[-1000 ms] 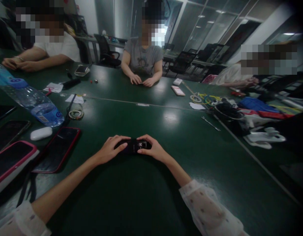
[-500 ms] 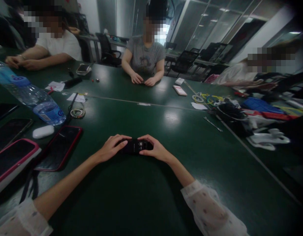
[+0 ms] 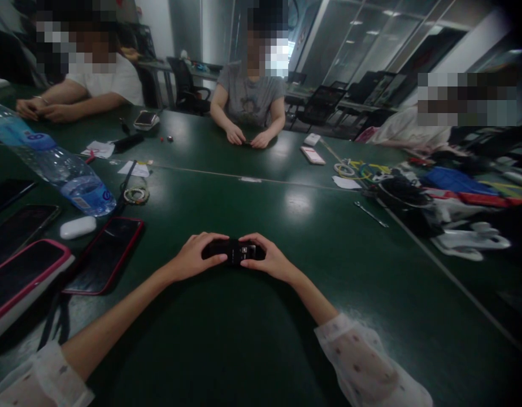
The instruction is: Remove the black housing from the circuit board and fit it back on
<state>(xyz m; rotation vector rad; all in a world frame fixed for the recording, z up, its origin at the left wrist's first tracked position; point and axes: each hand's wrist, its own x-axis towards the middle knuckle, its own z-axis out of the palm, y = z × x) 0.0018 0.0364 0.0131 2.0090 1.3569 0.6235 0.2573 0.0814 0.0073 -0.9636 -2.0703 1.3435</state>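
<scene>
A small black device [image 3: 234, 252] with white markings lies on the dark green table [image 3: 227, 328], between my two hands. My left hand [image 3: 197, 255] grips its left end, thumb on the near side and fingers along the far side. Its right end is held the same way by my right hand [image 3: 267, 257]. The fingers cover both ends of the device.
On the left are a water bottle [image 3: 68, 169], a white case [image 3: 78, 227], a red-edged phone [image 3: 106, 254] and other phones. Cables [image 3: 349, 168], a wrench [image 3: 371, 214] and a white tool [image 3: 473, 240] lie right. Three people sit across and to the right.
My left thumb and fingers have shifted slightly right along the device. The whole view has moved a little, and my right hand keeps its hold.
</scene>
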